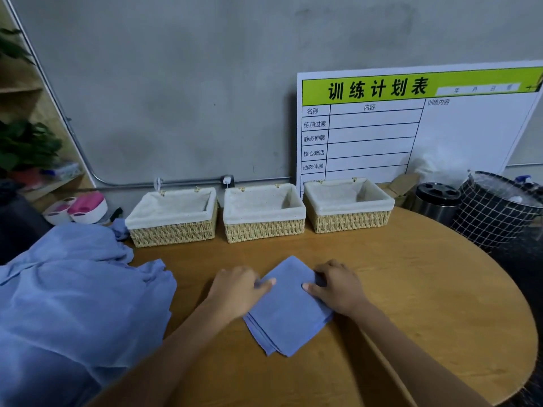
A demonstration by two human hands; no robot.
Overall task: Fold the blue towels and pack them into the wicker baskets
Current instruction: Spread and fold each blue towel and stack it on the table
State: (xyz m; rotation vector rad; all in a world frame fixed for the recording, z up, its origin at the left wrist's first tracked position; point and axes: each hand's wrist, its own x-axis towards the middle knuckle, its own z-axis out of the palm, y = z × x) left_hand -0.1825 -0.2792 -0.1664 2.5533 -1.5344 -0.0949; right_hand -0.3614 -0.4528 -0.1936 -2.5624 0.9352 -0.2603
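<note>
A folded blue towel (289, 311) lies as a small square on the round wooden table (426, 289), turned like a diamond. My left hand (238, 289) holds its left edge, thumb on top and fingers curled at the side. My right hand (338, 286) grips the right edge the same way. A big heap of unfolded blue towels (73, 304) covers the table's left side. Three wicker baskets with white cloth liners stand in a row at the back: left basket (173, 230), middle basket (264, 229), right basket (349, 221). Nothing lies in any of them.
A white and green planning board (411, 127) leans on the grey wall behind the right basket. A steel bin (435, 204) and a black checked hamper (496, 212) stand at the far right. Pink and white tubs (82, 210) and shelves with plants sit at the left.
</note>
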